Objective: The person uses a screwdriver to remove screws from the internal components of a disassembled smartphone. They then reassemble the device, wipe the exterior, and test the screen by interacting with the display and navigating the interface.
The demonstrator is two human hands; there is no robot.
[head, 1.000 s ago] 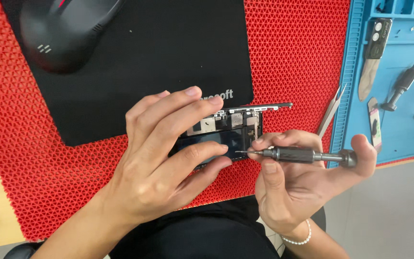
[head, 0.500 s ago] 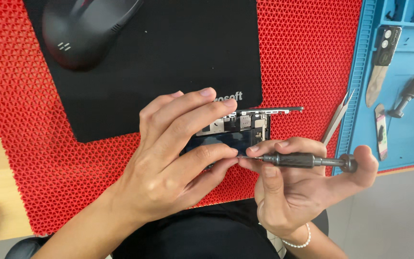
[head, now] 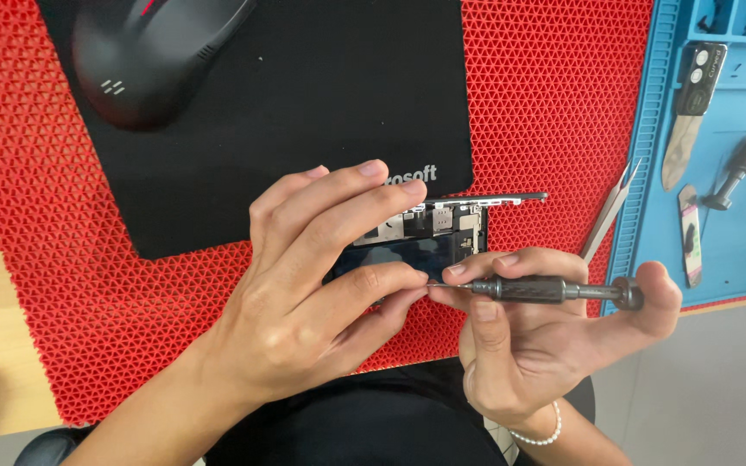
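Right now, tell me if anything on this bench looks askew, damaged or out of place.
Nothing looks damaged or spilled. The opened dark smartphone is tilted up on edge in the left hand, not flat on the red honeycomb mat. The right hand holds a grey knurled precision screwdriver level against it. Silver tweezers straddle the mat edge.

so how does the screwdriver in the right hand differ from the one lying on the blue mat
The held screwdriver lies level, pinched in the right hand, tip at the opened phone. The mat screwdriver lies slanted and untouched on the blue mat, tip pointing away from the phone. Both are dark, slim precision drivers.
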